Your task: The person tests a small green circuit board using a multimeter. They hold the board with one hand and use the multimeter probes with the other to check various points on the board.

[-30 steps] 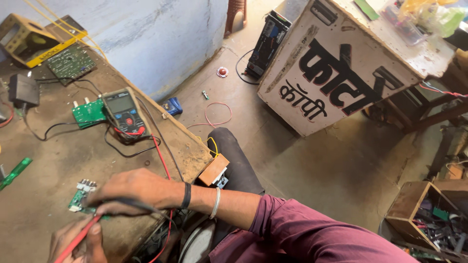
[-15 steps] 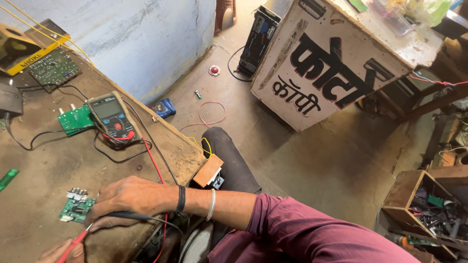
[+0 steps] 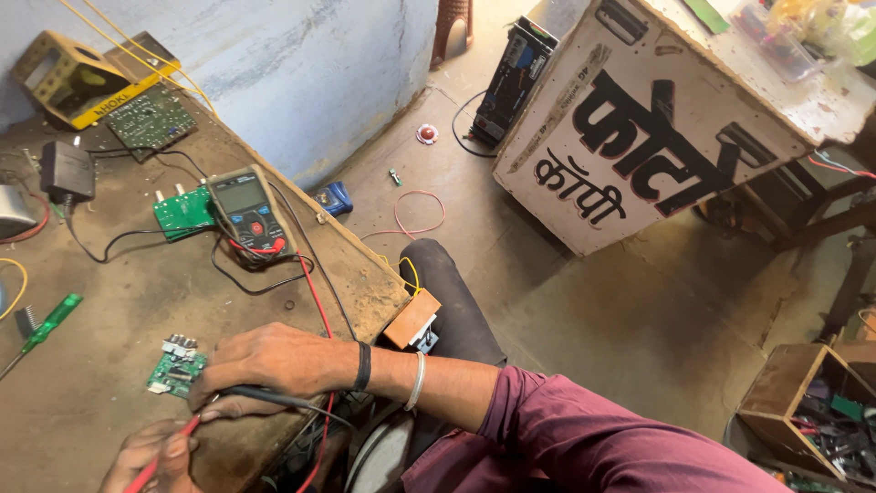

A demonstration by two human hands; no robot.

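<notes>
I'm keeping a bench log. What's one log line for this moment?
right hand: holds black probe | left hand: holds red probe | small green circuit board | multimeter

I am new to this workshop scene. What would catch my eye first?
The two hands at bottom left: the right hand holds a black probe, the left hand a red probe, beside a small green circuit board. Behind them on the workbench lies a multimeter.

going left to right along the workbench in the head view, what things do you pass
Green-handled screwdriver → black power adapter → small green circuit board by the right hand → green board with white connectors → grey multimeter with red dial → orange-brown block at the bench corner.
</notes>
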